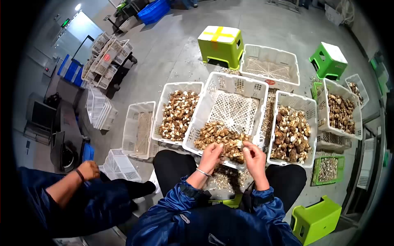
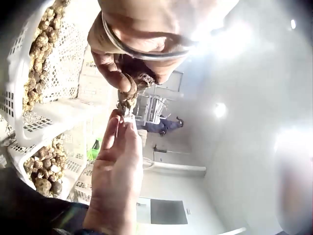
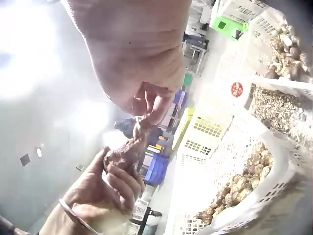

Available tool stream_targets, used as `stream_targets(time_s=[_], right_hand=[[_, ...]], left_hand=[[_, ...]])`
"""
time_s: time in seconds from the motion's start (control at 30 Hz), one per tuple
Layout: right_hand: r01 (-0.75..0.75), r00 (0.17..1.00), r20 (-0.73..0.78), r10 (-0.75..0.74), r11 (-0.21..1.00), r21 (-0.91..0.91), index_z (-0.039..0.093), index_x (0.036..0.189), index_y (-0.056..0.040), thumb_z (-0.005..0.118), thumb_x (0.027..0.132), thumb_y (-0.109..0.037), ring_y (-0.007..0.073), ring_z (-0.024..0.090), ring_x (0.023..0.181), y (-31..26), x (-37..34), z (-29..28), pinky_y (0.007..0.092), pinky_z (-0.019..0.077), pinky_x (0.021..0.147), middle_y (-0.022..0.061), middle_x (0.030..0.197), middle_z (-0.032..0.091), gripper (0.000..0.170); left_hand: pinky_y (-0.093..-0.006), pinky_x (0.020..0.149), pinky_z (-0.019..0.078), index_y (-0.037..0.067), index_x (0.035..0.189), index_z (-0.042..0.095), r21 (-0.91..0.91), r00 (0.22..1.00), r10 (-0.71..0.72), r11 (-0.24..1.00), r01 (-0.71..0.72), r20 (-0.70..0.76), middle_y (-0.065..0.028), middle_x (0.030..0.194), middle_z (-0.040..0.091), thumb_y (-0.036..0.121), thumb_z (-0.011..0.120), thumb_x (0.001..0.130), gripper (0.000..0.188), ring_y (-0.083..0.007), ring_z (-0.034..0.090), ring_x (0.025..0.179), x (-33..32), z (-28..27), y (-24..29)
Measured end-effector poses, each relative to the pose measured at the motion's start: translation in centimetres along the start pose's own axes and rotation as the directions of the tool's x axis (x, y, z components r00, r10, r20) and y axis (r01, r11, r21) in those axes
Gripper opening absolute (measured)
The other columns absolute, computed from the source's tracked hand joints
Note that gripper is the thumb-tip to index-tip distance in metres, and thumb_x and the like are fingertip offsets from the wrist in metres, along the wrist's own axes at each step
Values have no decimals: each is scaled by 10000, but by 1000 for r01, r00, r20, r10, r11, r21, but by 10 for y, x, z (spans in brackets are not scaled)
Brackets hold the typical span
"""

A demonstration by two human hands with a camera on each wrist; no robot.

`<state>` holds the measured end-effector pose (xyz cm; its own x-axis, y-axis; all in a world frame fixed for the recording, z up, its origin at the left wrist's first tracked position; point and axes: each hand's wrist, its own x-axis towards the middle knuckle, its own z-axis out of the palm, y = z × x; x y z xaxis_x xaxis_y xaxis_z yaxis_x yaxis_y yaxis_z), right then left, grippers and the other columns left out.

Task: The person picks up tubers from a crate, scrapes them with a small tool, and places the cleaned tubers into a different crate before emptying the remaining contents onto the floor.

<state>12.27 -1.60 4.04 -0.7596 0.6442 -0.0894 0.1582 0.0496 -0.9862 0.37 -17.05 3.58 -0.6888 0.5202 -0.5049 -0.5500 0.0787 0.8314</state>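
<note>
My left hand (image 1: 210, 159) holds a brown, knobby mushroom (image 3: 128, 152), its fingers curled round the thicker part. With thumb and fingertips my right hand (image 1: 255, 162) pinches the narrow, paler end of the same mushroom, as both wrist views show. Both hands are over the near edge of a large white basket (image 1: 234, 108), whose near part bears a heap of brown mushrooms (image 1: 219, 137). In the right wrist view the left palm (image 3: 100, 208) faces up below the mushroom. Part of the mushroom is hidden behind the fingers.
White baskets of mushrooms stand left (image 1: 178, 112) and right (image 1: 291, 137). Trimmings (image 1: 223, 180) litter the floor between my knees. A green stool (image 1: 221, 47) stands ahead, and another (image 1: 316, 219) lies at lower right. Another person's hand (image 1: 88, 170) is close on my left.
</note>
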Motion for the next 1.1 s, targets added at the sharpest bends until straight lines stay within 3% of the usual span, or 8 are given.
stream_targets(time_s=[0.07,0.13,0.37,0.47,0.7,0.87,1.03,1.1], right_hand=[[-171,983,81,162,979,113,622,839,30,644,909,-99,88,601,790,1,-2,-5,258,485,642,98,1087,687,148],[77,997,20,-79,992,98,597,827,33,652,896,-86,35,434,622,5,-3,9,236,391,542,74,1057,689,148],[-102,987,133,94,993,54,631,849,33,648,892,-124,49,457,608,2,0,4,259,403,544,60,1004,704,163],[205,975,105,-196,975,-89,590,791,29,657,875,-108,65,461,595,-12,-3,12,266,406,541,82,1029,698,175],[-24,988,152,16,998,55,531,736,34,628,906,-102,38,450,608,-1,-1,1,263,408,540,74,1120,705,238],[201,977,116,-180,958,-203,551,768,37,644,901,-115,54,464,596,-21,-18,10,284,432,553,94,1113,703,222],[72,996,60,-67,994,-86,556,749,9,638,909,-166,72,438,572,-6,-19,8,275,369,515,-21,582,470,251],[81,990,116,-77,996,-30,554,762,27,637,909,-175,95,550,694,7,-22,6,280,452,612,71,832,665,263]], left_hand=[[-200,481,452,96,909,553,-40,998,-59,997,58,-12,42,723,523,353,617,960,269,-74,561,563,-2,-6,4],[-209,484,458,88,910,562,26,1000,5,1000,-5,-2,28,739,556,345,620,958,268,-73,568,568,-5,-13,4],[-223,506,476,67,918,570,123,998,54,991,-52,-13,10,773,599,348,642,943,291,-69,569,568,-16,-21,10],[-224,509,478,67,919,568,140,997,81,987,-82,9,11,760,596,351,651,938,296,-72,575,566,-18,-18,10],[-237,460,485,65,892,547,132,997,65,989,-71,47,0,731,590,356,654,934,313,-84,588,542,-27,-16,11],[-240,459,482,63,880,535,214,991,126,968,-132,42,-5,699,578,351,664,928,319,-89,582,523,-38,-15,10],[-244,475,495,42,875,566,287,990,133,948,-139,42,-12,710,594,372,669,922,349,-96,600,538,-57,-13,17],[-244,478,497,41,876,567,284,992,124,950,-128,31,-13,711,596,377,669,921,354,-96,600,537,-60,-15,15]])
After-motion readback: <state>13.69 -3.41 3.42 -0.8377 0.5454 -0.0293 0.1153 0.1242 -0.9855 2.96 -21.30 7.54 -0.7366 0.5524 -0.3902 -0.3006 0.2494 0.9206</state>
